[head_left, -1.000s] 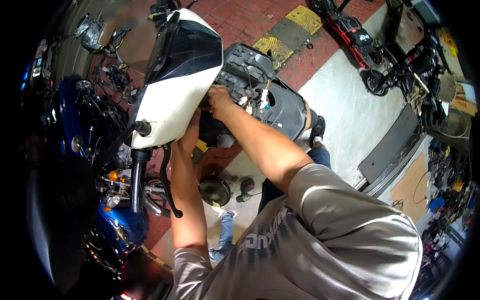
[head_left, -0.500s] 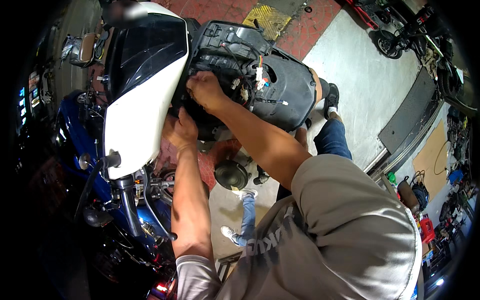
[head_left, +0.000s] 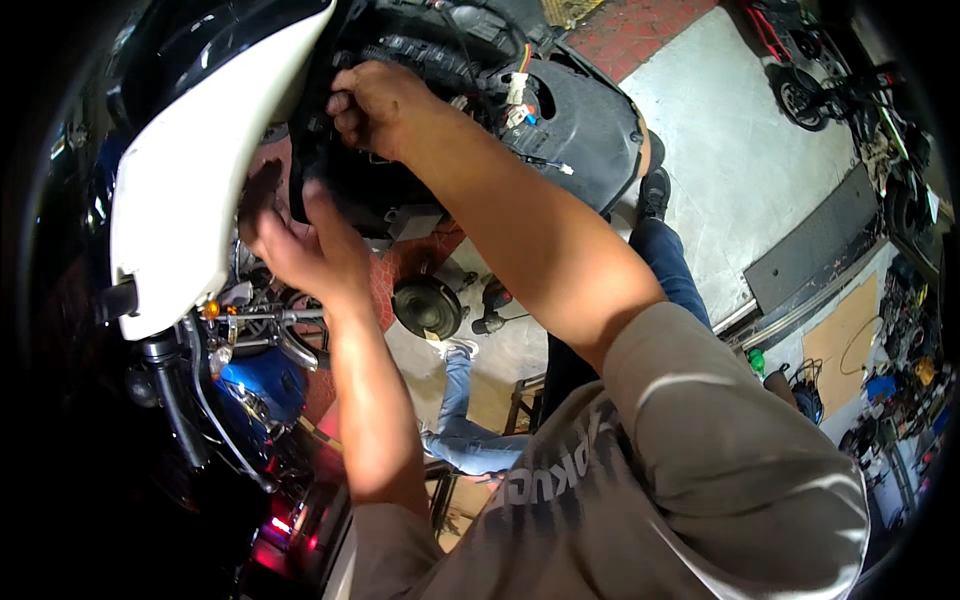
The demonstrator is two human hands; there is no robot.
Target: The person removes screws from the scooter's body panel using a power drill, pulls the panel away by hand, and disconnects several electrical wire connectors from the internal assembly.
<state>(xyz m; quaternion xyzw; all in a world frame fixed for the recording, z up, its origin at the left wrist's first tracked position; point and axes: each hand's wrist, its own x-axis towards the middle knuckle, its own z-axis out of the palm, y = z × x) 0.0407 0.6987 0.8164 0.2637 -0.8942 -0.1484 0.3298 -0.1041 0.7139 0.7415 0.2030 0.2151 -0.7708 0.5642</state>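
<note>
In front of me is a scooter's front end, with a white fairing (head_left: pixel 190 170) on the left and a grey plastic inner body (head_left: pixel 585 120) on the right. My right hand (head_left: pixel 380 112) is over the dark gap between them, its fingers curled by a black panel edge; what they grip, if anything, is hidden. Below and to its left, my left hand (head_left: pixel 305 245) has its thumb raised and apart from the fingers, beside the fairing's inner edge. Its fingertips are dark and blurred. A white wire connector (head_left: pixel 517 90) on coloured wires stands up from the grey body.
A handlebar grip (head_left: pixel 175 405) and lever (head_left: pixel 215 410) jut out at the lower left. Under my arms are a round dark object (head_left: pixel 427 307) and another person's jeans-clad leg (head_left: pixel 455 400). Someone else's shoe (head_left: pixel 654 192) is right of the body. A blue motorcycle (head_left: pixel 262 385) stands at left.
The view has shifted, and the white fairing sits farther left in it. My left hand has moved left, its thumb and fingers spread. My right hand stays curled at the gap.
</note>
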